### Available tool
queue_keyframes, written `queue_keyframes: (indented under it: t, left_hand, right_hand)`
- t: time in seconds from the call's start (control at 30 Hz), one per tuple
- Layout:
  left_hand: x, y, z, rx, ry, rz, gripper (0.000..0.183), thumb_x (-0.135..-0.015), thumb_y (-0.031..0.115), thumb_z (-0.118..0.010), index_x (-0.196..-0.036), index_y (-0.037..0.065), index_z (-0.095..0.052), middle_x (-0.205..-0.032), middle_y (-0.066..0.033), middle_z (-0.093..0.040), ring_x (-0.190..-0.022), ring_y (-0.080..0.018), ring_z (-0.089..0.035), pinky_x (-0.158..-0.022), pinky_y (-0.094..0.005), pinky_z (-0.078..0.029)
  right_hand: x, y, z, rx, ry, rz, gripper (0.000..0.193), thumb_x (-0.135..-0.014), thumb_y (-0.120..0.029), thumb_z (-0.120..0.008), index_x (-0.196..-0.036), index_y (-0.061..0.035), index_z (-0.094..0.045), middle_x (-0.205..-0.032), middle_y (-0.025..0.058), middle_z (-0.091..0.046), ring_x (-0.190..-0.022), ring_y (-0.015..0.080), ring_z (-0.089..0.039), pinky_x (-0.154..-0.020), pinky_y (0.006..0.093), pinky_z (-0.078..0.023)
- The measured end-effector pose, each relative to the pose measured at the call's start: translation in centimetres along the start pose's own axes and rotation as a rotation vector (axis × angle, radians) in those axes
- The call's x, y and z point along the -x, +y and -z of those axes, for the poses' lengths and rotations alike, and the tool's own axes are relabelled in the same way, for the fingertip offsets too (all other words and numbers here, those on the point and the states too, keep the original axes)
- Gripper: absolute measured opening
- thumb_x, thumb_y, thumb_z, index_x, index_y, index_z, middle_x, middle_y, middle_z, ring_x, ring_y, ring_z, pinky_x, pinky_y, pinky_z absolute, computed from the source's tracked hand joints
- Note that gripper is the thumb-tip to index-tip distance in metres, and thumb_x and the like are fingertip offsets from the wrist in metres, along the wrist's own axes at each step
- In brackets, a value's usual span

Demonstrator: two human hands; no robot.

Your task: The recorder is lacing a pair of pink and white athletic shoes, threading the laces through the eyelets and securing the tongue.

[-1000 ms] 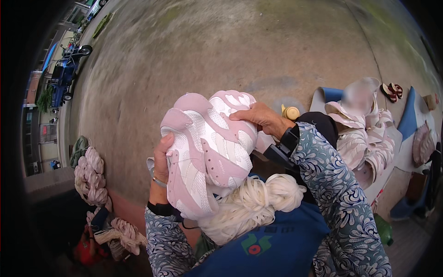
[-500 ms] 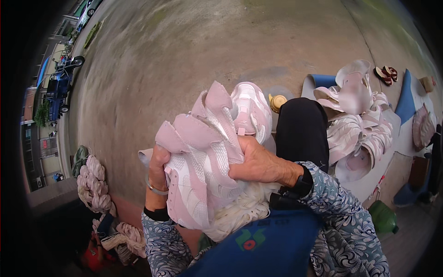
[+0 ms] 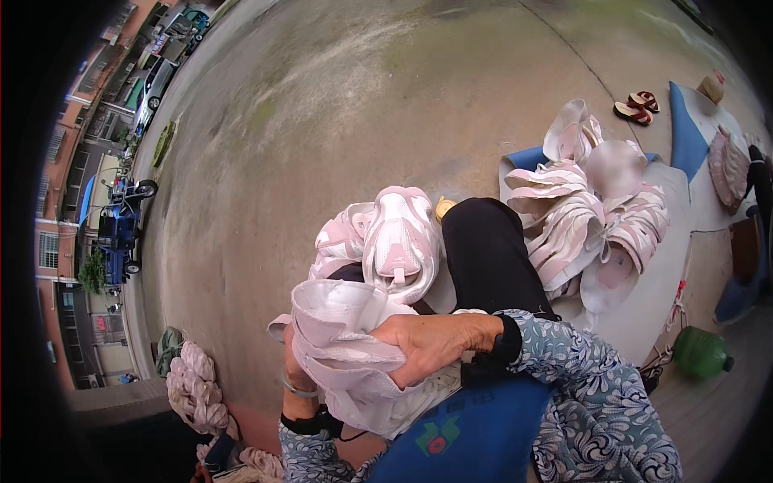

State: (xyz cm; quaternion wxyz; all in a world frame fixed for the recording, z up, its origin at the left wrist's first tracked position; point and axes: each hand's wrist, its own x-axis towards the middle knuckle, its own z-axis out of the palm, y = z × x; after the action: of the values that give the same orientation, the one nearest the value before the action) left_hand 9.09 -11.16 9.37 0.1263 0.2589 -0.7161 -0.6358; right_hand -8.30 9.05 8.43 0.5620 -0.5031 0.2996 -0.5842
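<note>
In front of my body I hold a stack of pink-and-white shoe uppers (image 3: 342,354) between both hands. My left hand (image 3: 295,362) wraps the stack's left side, its fingers mostly hidden behind it; a bangle circles that wrist. Pressing on the right side, my right hand (image 3: 427,342) has its thumb over the top and its fingertips out of sight. Pale, open collar edges of the stack face up. Just beyond lies another pink-and-white upper (image 3: 400,249), heel tab toward me, with more uppers beside it over my left knee. A blue apron (image 3: 459,435) covers my lap.
Right of my black-trousered knee (image 3: 487,249), a heap of shoe uppers (image 3: 564,221) rests on a pale, blue-backed sheet (image 3: 672,193). Sandals (image 3: 636,108), a green bottle (image 3: 699,352) and a yellow round object (image 3: 444,208) are around. More bundled uppers (image 3: 196,386) sit lower left.
The stack has tilted and turned, so its collar edges show instead of the pointed pink tips. Both hands are slightly lower and still grip it. The whole view has shifted.
</note>
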Motion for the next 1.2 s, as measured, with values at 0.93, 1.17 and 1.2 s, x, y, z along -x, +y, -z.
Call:
queue_keyframes:
  t: [0.93,1.17,1.2]
  left_hand:
    - [4.0,-11.4,9.2,0.492,0.129,0.351,0.063,-0.084,0.039,-0.063,-0.131,-0.001,-0.050,-0.116,-0.0127,-0.063,-0.101,-0.0236,-0.063,-0.087,-0.0357,-0.052]
    - [3.7,-11.6,9.6,0.560,0.119,0.395,0.064,-0.084,0.039,-0.063,-0.131,-0.001,-0.050,-0.117,-0.0129,-0.063,-0.102,-0.0242,-0.063,-0.088,-0.0362,-0.052]
    - [3.8,-11.6,9.7,0.568,0.119,0.404,0.064,-0.084,0.039,-0.063,-0.132,-0.001,-0.050,-0.117,-0.0130,-0.063,-0.102,-0.0243,-0.063,-0.088,-0.0363,-0.052]
  right_hand:
    - [-5.8,12.3,11.2,0.057,0.879,-0.596,0.082,-0.085,-0.060,-0.061,-0.126,0.0099,-0.048,-0.118,0.0177,-0.061,-0.104,0.0263,-0.060,-0.088,0.0376,-0.047]
    - [-5.9,11.6,11.4,-0.630,0.861,-0.318,0.067,-0.087,-0.036,-0.072,-0.134,0.0036,-0.044,-0.124,0.0146,-0.060,-0.109,0.0195,-0.060,-0.092,0.0348,-0.050]
    - [-6.2,11.1,11.4,-0.680,0.845,-0.270,0.066,-0.087,-0.032,-0.074,-0.134,0.0033,-0.044,-0.124,0.0147,-0.060,-0.112,0.0194,-0.059,-0.093,0.0339,-0.050]
